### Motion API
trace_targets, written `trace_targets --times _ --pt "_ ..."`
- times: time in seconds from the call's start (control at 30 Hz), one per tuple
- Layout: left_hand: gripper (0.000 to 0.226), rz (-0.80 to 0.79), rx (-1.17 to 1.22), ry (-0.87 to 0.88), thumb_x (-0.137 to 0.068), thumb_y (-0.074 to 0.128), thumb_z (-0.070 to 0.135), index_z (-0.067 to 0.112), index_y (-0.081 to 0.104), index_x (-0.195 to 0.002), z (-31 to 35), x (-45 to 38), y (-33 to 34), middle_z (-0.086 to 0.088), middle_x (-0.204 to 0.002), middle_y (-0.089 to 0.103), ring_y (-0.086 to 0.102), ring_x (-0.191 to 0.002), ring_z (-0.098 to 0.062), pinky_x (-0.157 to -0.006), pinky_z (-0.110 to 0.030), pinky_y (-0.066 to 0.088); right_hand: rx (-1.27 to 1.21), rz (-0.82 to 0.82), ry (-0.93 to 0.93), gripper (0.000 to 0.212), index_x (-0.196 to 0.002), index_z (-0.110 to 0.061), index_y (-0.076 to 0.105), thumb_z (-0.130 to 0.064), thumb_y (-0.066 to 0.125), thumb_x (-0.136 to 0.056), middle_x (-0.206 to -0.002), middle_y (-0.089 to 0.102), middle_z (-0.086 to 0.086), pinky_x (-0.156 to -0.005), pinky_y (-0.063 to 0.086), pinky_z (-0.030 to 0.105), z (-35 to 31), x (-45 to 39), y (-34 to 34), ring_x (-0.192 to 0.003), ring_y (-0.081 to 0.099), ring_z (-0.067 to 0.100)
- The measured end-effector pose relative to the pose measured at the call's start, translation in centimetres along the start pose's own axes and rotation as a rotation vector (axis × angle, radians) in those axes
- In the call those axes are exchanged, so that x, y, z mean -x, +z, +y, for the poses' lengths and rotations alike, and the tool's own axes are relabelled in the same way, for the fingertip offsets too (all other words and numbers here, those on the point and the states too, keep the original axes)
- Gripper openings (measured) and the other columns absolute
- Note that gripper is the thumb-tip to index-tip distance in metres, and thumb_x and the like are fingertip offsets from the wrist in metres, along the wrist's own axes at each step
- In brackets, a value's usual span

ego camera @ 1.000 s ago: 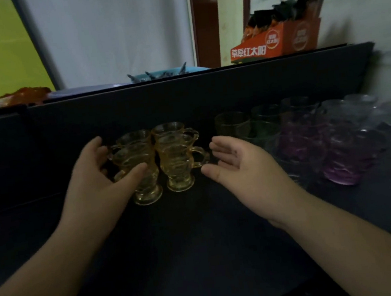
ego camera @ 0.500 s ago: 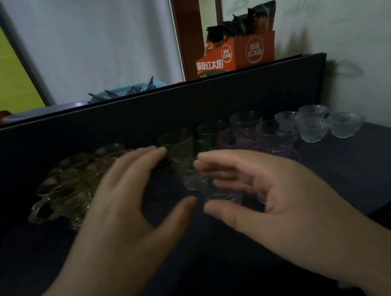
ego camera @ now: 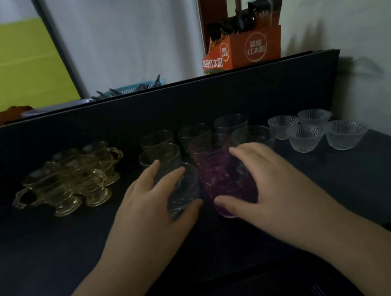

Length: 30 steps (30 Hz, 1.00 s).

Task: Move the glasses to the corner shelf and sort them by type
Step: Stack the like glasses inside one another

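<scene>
On the dark shelf (ego camera: 336, 182) stand three groups of glasses. Several amber handled cups (ego camera: 73, 178) cluster at the left. Tumblers fill the middle: several greenish and clear ones (ego camera: 159, 151) at the back, a clear tumbler (ego camera: 184, 192) and a purple tumbler (ego camera: 219, 181) in front. Several small clear ribbed bowls (ego camera: 307, 132) sit at the right near the wall. My left hand (ego camera: 152, 207) wraps fingers and thumb round the clear tumbler. My right hand (ego camera: 272, 188) curls round the purple tumbler, hiding its right side.
A raised dark back panel (ego camera: 185, 105) runs behind the glasses. On top of it sit an orange carton with dark packets (ego camera: 247, 49), a blue basket (ego camera: 133, 88) and a brown item (ego camera: 7, 114). A white wall (ego camera: 358, 36) closes the right corner.
The view swung right from the amber cups to the tumblers. Both hands moved forward from hovering open and closed round the two front tumblers.
</scene>
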State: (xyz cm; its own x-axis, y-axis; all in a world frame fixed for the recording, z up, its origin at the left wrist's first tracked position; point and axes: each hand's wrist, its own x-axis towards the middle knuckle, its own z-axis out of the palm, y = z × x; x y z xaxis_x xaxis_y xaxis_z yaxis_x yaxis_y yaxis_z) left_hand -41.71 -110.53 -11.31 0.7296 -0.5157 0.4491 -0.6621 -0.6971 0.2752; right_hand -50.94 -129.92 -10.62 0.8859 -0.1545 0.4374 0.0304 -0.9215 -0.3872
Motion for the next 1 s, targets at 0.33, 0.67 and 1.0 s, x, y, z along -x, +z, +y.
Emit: trace_targets --times 0.33,0.67,1.0 --pt "0.077 0.038 0.029 -0.075 -0.069 0.063 0.067 0.04 0.045 -0.139 -0.1 -0.3 0.6 0.017 -0.143 0.037 0.041 -0.127 -0.008 -0.102 -0.037 0.045 -0.164 0.04 -0.034 0.087 -0.148 -0.035 0.032 -0.074 0.061 -0.075 -0.135 0.038 -0.021 -0.092 0.035 0.013 1.0 -1.3 1.5 -0.122 0.041 -0.002" --pt "0.079 0.261 0.31 -0.06 -0.055 0.072 0.063 0.038 0.057 -0.128 0.7 -2.9 -4.8 0.02 -0.109 0.062 0.06 -0.096 0.005 -0.079 -0.016 0.045 -0.332 0.197 -0.08 0.083 -0.141 -0.036 0.044 -0.07 0.064 -0.068 -0.119 0.048 -0.021 -0.083 0.042 0.01 0.5 -3.6 -3.0 -0.107 0.051 -0.006" --pt "0.074 0.262 0.256 -0.131 -0.067 0.081 0.05 0.034 0.053 -0.132 -3.1 -10.6 -3.2 0.009 -0.121 0.054 0.055 -0.101 -0.001 -0.082 -0.021 0.046 -0.228 0.047 0.038 0.092 -0.149 -0.029 0.036 -0.061 0.074 -0.072 -0.135 0.047 -0.002 -0.094 0.051 0.038 0.5 -12.4 -3.6 -0.115 0.055 0.017"
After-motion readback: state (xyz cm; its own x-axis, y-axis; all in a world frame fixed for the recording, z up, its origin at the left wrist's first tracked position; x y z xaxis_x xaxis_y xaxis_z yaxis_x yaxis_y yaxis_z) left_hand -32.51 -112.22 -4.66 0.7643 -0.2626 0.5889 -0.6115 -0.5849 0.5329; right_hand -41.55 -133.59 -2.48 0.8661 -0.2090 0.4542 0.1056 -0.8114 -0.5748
